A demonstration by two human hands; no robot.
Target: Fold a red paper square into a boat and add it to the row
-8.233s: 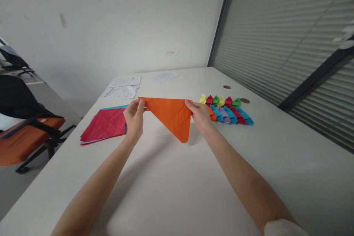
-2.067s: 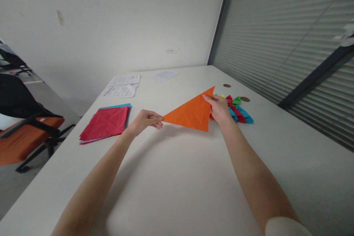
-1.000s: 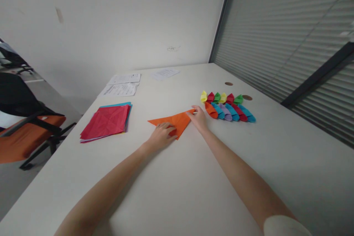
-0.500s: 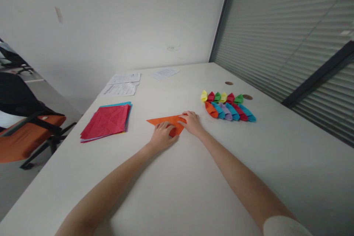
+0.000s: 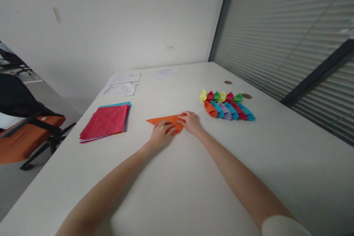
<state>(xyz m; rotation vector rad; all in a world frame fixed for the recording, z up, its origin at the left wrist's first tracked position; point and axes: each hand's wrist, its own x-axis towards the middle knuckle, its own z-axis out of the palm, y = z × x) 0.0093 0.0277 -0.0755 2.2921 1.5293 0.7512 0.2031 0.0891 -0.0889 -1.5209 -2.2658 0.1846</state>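
A folded sheet of orange paper (image 5: 160, 120) lies on the white table, with a long pointed corner to the left and a blunt lower edge. My left hand (image 5: 161, 132) is closed on its lower part, fingers bent and thumb at the lower edge. At the right end, my right hand (image 5: 191, 121) holds the paper with fingertips and thumb on it. The fingers cover part of the folds.
On the left lies a stack of coloured paper sheets (image 5: 106, 120), red on top. Several folded paper pieces (image 5: 227, 110) stand in two rows at the right. Printed sheets (image 5: 118, 89) lie farther back. An office chair (image 5: 33, 121) is beyond the left edge.
The orange paper's lower corner has been turned up, so its bottom edge is now shorter and blunter. My left fingers moved slightly up with it; my right hand stays nearly in place.
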